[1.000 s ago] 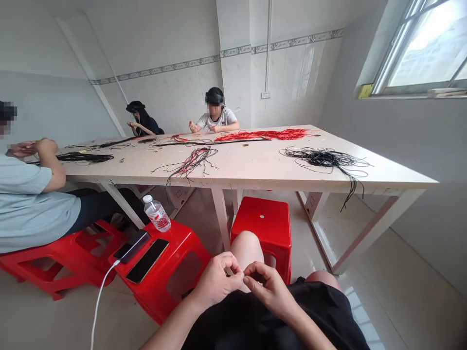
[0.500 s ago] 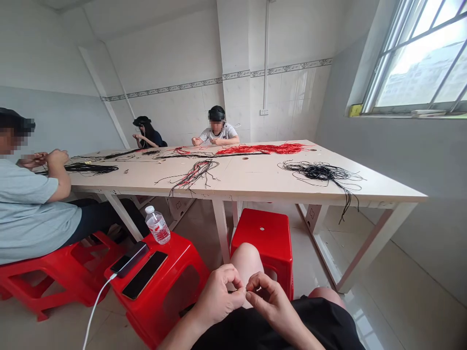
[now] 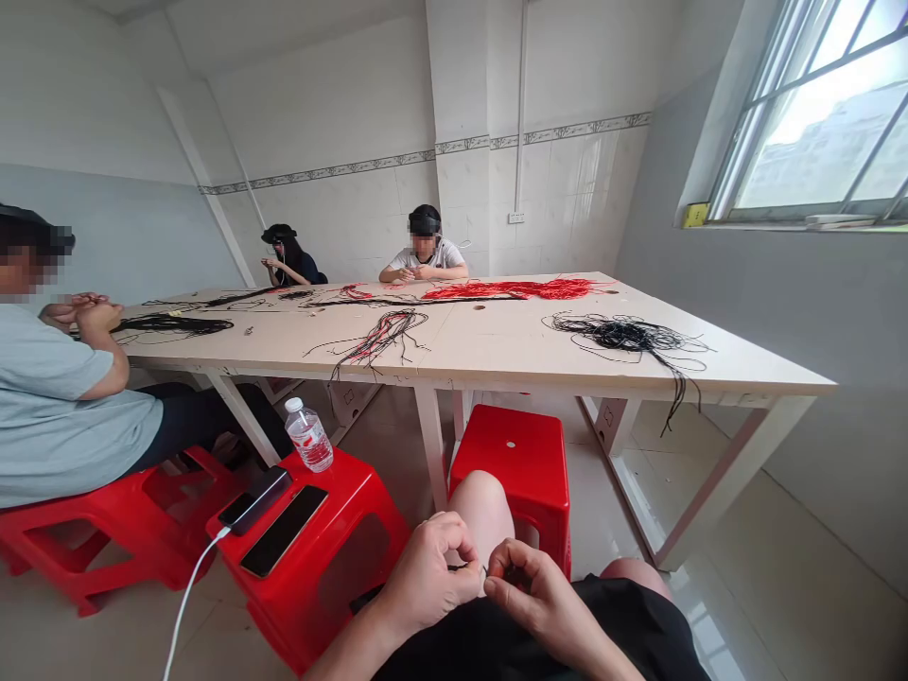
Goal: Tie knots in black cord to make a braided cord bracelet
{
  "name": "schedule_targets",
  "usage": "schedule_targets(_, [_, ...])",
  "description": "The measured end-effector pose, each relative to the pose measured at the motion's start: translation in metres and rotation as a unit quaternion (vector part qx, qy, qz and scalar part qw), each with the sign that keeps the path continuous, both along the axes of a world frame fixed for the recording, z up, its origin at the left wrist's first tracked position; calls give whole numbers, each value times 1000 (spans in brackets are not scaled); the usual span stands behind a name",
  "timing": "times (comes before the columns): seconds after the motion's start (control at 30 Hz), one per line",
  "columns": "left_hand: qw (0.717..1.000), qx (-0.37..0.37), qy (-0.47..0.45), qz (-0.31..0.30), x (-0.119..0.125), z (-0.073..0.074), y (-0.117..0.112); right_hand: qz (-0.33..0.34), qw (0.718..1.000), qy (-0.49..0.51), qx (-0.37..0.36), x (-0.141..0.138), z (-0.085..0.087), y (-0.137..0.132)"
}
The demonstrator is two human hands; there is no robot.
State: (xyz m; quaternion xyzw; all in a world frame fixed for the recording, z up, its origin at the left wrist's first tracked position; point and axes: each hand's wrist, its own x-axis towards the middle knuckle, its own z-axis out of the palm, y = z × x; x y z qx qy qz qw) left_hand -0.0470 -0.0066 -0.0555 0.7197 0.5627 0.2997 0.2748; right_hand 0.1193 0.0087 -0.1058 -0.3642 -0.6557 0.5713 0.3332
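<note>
My left hand point(image 3: 431, 573) and my right hand point(image 3: 533, 594) meet over my lap, just above my bare knee point(image 3: 482, 501). Both pinch thumb against fingers, fingertips nearly touching. A thin dark thread seems to run between them, too fine to name with certainty. Black cloth point(image 3: 497, 643) covers my lap under the hands.
A long pale table point(image 3: 497, 350) carries a red cord bundle point(image 3: 517, 288), a black cord tangle point(image 3: 628, 334) and a mixed red-black bunch point(image 3: 379, 336). Red stools point(image 3: 515, 449) stand before me; one point(image 3: 340, 530) holds two phones and a water bottle point(image 3: 308, 435). Three people sit around the table.
The camera tilted up, then settled. My hands stayed pinched together over the lap, shifting slightly lower and closer. The person at the left drew their hands nearer to their face.
</note>
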Motion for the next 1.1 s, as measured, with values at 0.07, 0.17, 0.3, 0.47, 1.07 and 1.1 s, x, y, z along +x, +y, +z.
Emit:
schedule_targets(0.07, [1000, 4, -2, -1, -1, 0, 0, 2, 1000, -2, -2, 0, 0, 0])
schedule_targets(0.17, [1000, 15, 2, -7, 0, 0, -1, 7, 1000, -14, -3, 0, 0, 0])
schedule_targets(0.3, [1000, 18, 18, -17, 1, -2, -1, 25, 999, -22, 14, 2, 2, 0])
schedule_targets(0.47, [999, 11, 28, -32, 1, -4, -2, 61, 998, -5, -9, 7, 5, 1])
schedule_targets(1.07, [995, 86, -52, -7, 6, 1, 16, 217, 951, 188, -113, 53, -1, 5])
schedule_targets(1.1, [994, 89, -60, -4, 7, 0, 20, 213, 950, 204, -103, 62, -2, 6])
